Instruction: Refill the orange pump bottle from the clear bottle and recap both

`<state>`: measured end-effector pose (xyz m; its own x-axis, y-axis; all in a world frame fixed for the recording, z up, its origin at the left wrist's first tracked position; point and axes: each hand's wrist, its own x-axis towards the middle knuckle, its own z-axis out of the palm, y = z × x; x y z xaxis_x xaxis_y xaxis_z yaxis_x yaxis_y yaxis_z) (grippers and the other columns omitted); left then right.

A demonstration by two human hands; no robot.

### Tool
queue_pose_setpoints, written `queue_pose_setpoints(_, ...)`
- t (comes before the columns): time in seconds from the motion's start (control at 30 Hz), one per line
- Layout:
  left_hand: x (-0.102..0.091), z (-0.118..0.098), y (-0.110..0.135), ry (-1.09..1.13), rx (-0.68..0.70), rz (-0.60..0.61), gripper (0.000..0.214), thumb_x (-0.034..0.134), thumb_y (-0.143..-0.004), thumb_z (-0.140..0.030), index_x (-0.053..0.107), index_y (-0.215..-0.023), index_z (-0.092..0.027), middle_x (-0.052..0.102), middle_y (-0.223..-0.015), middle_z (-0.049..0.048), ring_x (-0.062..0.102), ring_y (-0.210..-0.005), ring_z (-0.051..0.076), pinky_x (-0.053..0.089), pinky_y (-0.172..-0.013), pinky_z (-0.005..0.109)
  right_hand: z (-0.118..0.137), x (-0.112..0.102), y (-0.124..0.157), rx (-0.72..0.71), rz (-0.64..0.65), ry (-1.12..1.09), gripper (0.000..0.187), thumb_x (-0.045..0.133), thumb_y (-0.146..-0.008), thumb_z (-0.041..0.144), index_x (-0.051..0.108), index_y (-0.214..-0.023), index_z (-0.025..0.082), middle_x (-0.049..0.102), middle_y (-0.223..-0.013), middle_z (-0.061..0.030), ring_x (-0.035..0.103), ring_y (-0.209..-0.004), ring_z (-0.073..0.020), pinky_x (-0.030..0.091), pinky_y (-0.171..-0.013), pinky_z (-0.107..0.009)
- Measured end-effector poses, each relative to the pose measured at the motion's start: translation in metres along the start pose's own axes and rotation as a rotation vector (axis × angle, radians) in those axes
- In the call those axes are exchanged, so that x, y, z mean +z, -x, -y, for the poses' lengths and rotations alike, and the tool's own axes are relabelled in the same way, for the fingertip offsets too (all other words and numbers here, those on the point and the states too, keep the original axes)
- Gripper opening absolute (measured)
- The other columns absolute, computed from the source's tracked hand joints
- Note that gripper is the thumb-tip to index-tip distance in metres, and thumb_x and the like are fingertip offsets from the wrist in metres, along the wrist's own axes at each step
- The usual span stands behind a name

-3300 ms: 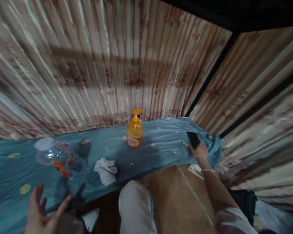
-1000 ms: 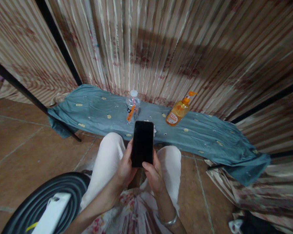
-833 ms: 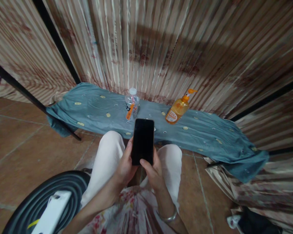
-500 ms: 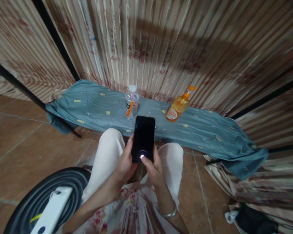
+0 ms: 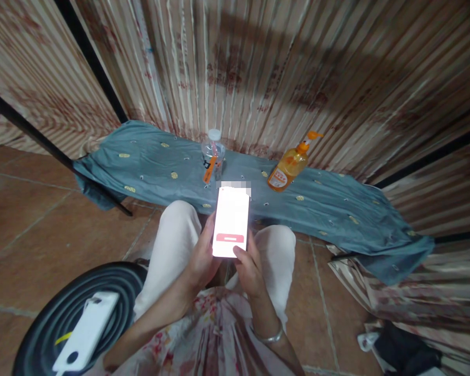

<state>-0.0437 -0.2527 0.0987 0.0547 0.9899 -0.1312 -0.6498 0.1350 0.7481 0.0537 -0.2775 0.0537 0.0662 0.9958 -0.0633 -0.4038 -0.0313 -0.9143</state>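
Observation:
Between both hands, above my lap, I see a smartphone with a bright white screen and a pink-red bar low on it. My left hand grips the phone's left edge. Its right edge is held by my right hand, with the thumb at the bottom of the screen. Beyond the phone, a clear plastic bottle with a white cap and orange label stands on a teal cloth. To its right, on the same cloth, is an orange pump bottle with a white label.
A round, black, ridged stool top at lower left carries a white device. Striped curtains hang behind the cloth-covered surface. Black poles slant at both sides. A dark bundle lies on the tiled floor at lower right.
The phone's screen has gone from black, with a glowing spot under the right thumb, to bright white. That thumb has shifted slightly right. Both hands still hold the phone.

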Motion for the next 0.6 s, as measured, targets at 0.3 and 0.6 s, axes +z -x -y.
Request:
queue_pose_setpoints(0.3,-0.006,0.006,0.000,-0.011,0.047,0.037,0.047,0.066,-0.084,-0.045,0.058,-0.124,-0.022,0.063,-0.132,0.0056,0.055,-0.128,0.025,0.044,-0.107,0.036,0.005,0.000,0.002,-0.006,-0.016,0.015,0.057,0.068,-0.077,0.034,0.056,-0.132,0.028,0.065,-0.130,-0.0022,0.055,-0.127,-0.0246,0.043,-0.109,-0.044)
queue_pose_setpoints(0.6,0.006,-0.003,0.004,0.053,-0.036,0.024,0.045,0.059,-0.088,-0.051,0.060,-0.122,-0.021,0.070,-0.120,0.0049,0.063,-0.118,0.026,0.049,-0.102,0.038,0.019,-0.001,-0.009,-0.063,-0.004,0.029,0.061,0.067,-0.076,0.034,0.053,-0.135,0.027,0.062,-0.136,-0.0013,0.054,-0.128,-0.0246,0.042,-0.109,-0.041)
